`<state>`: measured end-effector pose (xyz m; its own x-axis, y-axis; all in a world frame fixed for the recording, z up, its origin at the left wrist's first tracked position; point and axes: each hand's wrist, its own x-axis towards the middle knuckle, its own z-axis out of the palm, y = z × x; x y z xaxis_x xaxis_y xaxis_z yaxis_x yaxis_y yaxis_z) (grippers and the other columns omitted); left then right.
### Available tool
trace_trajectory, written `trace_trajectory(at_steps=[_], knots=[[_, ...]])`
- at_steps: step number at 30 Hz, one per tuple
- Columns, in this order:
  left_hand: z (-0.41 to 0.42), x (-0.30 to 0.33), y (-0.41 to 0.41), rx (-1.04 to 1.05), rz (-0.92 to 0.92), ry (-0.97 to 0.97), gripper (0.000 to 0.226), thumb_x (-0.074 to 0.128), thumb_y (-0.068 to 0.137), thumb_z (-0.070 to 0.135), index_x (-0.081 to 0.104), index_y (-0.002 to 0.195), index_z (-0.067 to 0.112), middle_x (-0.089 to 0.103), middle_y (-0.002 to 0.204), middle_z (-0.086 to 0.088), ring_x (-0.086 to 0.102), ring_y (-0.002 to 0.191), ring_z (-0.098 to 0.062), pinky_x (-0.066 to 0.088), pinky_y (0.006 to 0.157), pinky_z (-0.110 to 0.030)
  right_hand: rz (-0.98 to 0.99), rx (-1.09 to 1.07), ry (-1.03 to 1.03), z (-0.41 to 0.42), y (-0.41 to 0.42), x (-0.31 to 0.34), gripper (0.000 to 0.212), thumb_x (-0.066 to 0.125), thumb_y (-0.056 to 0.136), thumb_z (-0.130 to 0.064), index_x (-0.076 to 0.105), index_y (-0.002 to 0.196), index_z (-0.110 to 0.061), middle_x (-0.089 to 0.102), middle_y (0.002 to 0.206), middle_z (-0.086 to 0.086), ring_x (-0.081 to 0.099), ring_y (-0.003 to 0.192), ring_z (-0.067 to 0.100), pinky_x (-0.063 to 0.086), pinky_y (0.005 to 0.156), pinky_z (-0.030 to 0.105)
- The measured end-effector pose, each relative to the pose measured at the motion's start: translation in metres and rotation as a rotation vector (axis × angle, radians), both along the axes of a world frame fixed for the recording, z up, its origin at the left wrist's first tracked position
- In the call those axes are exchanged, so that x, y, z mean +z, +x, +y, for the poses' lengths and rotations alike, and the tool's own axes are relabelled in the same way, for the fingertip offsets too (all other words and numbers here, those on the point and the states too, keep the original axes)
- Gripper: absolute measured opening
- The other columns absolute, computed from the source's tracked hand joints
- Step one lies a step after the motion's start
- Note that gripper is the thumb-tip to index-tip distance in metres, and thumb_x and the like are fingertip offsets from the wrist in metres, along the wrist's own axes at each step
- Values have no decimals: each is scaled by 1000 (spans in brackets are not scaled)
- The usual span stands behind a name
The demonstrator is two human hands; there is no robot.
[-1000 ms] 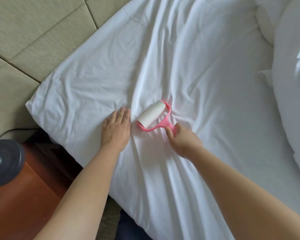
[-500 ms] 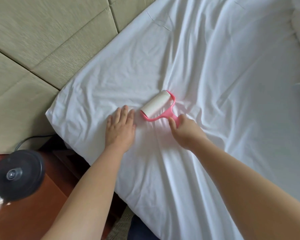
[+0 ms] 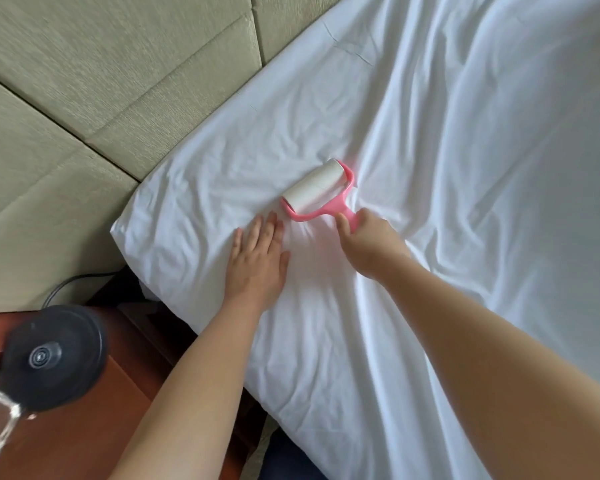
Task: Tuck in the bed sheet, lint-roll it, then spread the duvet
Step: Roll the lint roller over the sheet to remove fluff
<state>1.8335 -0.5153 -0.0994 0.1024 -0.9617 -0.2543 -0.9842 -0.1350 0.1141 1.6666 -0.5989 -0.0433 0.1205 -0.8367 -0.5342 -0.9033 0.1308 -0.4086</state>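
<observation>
Your right hand [image 3: 369, 242] grips the pink lint roller [image 3: 321, 192] on the white bed sheet [image 3: 465, 168]; at nine o'clock, your flat, released left hand [image 3: 257, 261] pins the fabric taut, likely against bunching.

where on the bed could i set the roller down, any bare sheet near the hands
Bare bed sheet spreads wide to the right of the lint roller, and between the roller and the headboard. It is crowded where the left hand presses flat beside the right hand, which grips the roller's handle.
</observation>
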Motion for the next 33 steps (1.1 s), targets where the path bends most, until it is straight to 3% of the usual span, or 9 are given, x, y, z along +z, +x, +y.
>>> trace_trajectory(at_steps=[5,9,13,18,23,33], knots=[[7,11,-8,59,60,31,69,11,91,37,35,145,1,32,153,-12,25,144,-27,17,117,-41,22,12,6,17,-14,5,40,28,99,-51,42,96,-14,47,87,4,45,81,26,34,69,34],[23,16,-23,131,65,67,54,24,103,25,12,152,5,8,161,-7,3,148,-19,-1,120,-29,-10,-5,14,38,-41,7,42,29,98,-51,46,102,-12,48,89,5,46,81,26,35,68,34],[50,30,-50,212,118,117,53,21,104,24,7,153,7,1,161,-4,0,148,-15,0,118,-25,-9,-20,33,70,-77,11,40,29,98,-51,45,97,-14,47,85,4,45,79,26,34,67,33],[73,45,-72,302,132,177,54,22,104,19,3,153,10,-6,161,-1,3,148,-15,13,116,-28,18,-15,-36,97,-105,27,40,31,98,-49,47,93,-13,43,72,-3,44,78,25,34,66,33],[85,59,-67,356,107,187,61,28,101,11,-2,153,10,-10,161,-1,2,148,-15,15,117,-29,33,135,-114,103,-105,39,39,32,98,-50,42,90,-13,37,66,-5,42,72,27,33,62,34],[86,53,-40,376,88,247,72,41,100,32,-1,152,7,-7,161,-8,3,148,-20,13,119,-35,89,233,56,88,-61,25,44,26,99,-52,46,103,-13,47,85,1,48,80,25,37,68,33]])
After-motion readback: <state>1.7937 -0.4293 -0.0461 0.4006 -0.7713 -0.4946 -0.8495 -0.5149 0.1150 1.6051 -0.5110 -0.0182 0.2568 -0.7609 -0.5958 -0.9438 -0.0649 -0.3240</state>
